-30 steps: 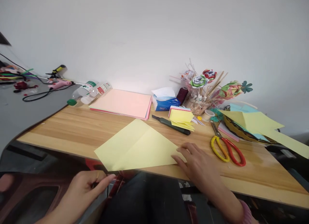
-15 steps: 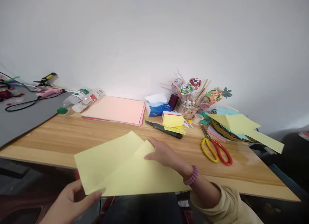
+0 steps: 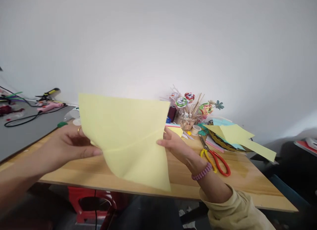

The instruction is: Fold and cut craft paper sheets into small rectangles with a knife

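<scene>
A sheet of pale yellow paper is held up above the front part of the wooden table, bowed, with a slanting crease across it. My left hand pinches its left edge, thumb in front and fingers behind. At the right edge my right hand grips it the same way, the thumb on the near face and the other fingers partly hidden behind the sheet. Red-and-yellow-handled scissors lie on the table just beyond my right wrist.
A basket piled with yellow and blue paper stands at the right. Behind are a jar with paper flowers, a thread spool and sticky notes. A pink glue gun lies far left; a red stool is below the table.
The folded sheet has been lifted off the table and opened out, now upright between both hands. My left hand moved up to its left edge. The camera view has shifted slightly.
</scene>
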The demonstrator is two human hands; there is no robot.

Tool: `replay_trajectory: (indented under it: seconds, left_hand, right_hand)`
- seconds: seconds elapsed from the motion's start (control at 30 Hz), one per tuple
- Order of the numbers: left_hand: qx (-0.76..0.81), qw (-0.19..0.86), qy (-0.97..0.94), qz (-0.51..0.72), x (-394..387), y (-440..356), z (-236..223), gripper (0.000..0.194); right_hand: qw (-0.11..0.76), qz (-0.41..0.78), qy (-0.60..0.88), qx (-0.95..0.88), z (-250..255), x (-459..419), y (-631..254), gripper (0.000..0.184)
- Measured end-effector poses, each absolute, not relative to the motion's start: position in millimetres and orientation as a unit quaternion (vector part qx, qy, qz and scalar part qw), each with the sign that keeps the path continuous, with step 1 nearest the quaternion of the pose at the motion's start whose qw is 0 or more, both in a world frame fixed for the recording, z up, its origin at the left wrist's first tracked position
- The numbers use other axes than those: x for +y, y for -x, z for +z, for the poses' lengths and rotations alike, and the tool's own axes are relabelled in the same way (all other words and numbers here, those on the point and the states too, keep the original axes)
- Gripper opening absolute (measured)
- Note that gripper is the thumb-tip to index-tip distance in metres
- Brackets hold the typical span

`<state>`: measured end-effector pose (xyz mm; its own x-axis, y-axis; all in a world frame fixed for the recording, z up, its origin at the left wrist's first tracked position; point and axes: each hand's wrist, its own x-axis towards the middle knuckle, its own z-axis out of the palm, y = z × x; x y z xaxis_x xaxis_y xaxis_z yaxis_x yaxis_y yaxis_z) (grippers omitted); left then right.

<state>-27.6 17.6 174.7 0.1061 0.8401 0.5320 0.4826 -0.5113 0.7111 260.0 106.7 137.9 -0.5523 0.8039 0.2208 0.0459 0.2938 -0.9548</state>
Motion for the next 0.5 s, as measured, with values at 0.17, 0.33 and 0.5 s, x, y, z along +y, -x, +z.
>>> replay_trajectory:
  seconds: [0.17,0.33,0.5]
  left_hand:
    - [0.416,0.054,-0.756,0.502,30.3,37.6,185.2,0.008]
    - [0.307,-0.095,-0.851,0.415,44.0,45.6,131.0,0.02]
    - [0.294,-0.175,-0.912,0.226,49.6,44.6,68.4,0.03]
  right_hand:
    - [0.486,0.348,0.282,-0.751,165.1,96.8,-277.1,0.028]
    - [0.438,0.155,0.276,-0.841,144.9,80.6,-296.0,0.008]
    - [0.284,0.071,0.283,-0.914,83.1,75.0,-289.0,0.028]
